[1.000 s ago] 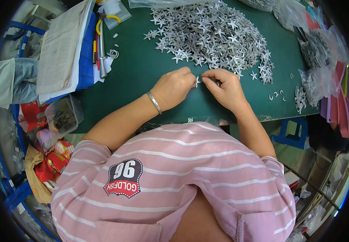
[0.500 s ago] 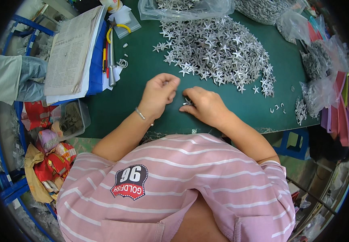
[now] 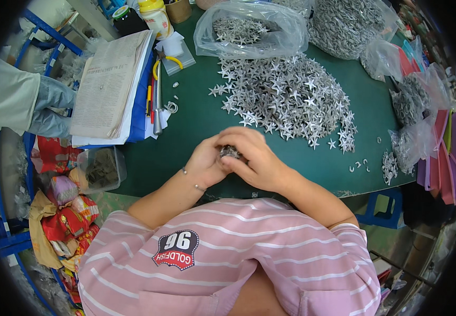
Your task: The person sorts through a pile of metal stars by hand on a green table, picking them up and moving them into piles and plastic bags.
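Observation:
In front of my chest, above the near part of the green table, my hands are together. My left hand is closed, its fingers partly covered by the right. My right hand curls over it from the right side. Between them shows a small cluster of dark and silvery star-shaped metal pieces, gripped by both hands; the single pieces are hard to make out. Just beyond the hands lies a wide pile of silver star-shaped pieces.
Behind the pile sits a clear plastic bag with more stars. Grey pieces fill a larger bag. At left are a newspaper stack and yellow-handled pliers. Small curved metal bits lie at right. Another person stands at far left.
My hands have come together from being apart. The left moved to meet the right, which held a star piece. The whole view has shifted, showing more of the table's far side.

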{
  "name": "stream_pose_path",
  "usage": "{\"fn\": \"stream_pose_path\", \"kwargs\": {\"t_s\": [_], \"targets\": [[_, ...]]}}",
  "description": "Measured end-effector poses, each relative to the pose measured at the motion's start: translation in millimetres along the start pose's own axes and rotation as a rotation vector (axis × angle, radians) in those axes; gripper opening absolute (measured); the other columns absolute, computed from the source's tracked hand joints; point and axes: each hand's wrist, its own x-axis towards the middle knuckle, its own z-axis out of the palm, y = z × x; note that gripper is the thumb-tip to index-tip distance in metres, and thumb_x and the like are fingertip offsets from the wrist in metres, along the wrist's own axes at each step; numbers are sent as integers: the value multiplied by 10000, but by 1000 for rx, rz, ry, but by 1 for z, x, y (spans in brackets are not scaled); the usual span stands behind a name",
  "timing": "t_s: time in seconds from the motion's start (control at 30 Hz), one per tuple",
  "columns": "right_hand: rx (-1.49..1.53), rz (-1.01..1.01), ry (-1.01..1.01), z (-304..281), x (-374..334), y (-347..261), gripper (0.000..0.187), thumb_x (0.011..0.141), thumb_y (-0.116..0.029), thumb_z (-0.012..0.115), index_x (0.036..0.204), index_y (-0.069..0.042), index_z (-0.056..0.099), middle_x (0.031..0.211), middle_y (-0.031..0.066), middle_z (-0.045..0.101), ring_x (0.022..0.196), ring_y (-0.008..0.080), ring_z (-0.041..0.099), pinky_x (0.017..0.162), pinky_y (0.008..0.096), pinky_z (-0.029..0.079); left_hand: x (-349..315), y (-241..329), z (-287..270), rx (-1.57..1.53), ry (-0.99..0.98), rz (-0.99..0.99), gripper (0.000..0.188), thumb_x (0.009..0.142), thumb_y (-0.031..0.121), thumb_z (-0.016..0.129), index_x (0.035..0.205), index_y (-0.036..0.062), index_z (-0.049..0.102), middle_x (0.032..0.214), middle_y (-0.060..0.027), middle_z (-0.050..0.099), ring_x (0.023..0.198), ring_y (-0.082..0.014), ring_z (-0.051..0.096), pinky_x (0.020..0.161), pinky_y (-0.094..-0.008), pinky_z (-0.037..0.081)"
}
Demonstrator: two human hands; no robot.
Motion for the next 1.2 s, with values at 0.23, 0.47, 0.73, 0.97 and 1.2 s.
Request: {"fn": "stream_pose_path", "kwargs": {"t_s": [0.23, 0.47, 0.73, 0.97, 1.2], "targets": [[34, 268, 405, -29, -23, 8, 102, 854, 0, 589, 953, 2, 610, 996, 141, 600, 935, 270, 588, 844, 335, 460, 76, 83, 86, -47, -143, 375, 320, 974, 188, 446, 1166, -64, 397, 1151, -241, 501, 1149, -404, 495, 1036, -561, 407], [-220, 146, 178, -27, -32, 21, 217, 806, 38, 594, 1021, 8, 601, 1069, 173, 597, 981, 325, 583, 851, 365, 472, 91, 122, 77, 1224, 264, 570, 354, 928, 237, 558, 1166, -25, 559, 1054, -122, 651, 913, -260, 627, 825, -407, 515], [-596, -4, -13, 15, 3, 56, 363, 788, -45, 621, 1143, 7, 568, 1259, 166, 522, 1114, 353, 516, 923, 406, 436, 43, 46, -15, 2105, 304, 1101, 330, 750, 61, 670, 1069, 34, 587, 1115, -134, 577, 1044, -334, 524, 917, -396, 418], [-390, 61, -121, -12, -50, 37, 348, 802, -14, 601, 1149, -17, 578, 1183, 152, 568, 1093, 336, 523, 914, 404, 437, -14, 17, -9, 2040, 8, 856, 371, 676, 35, 746, 1020, 49, 606, 1070, -118, 572, 1006, -315, 526, 883, -385, 422], [-338, 222, 199, -25, -68, 28, 207, 766, 30, 643, 966, -26, 643, 965, 127, 614, 890, 298, 572, 783, 372, 459, 0, 26, 1, 1804, 107, 973, 128, 705, -10, 718, 802, 25, 642, 854, -67, 633, 798, -226, 590, 730, -302, 462]]}}
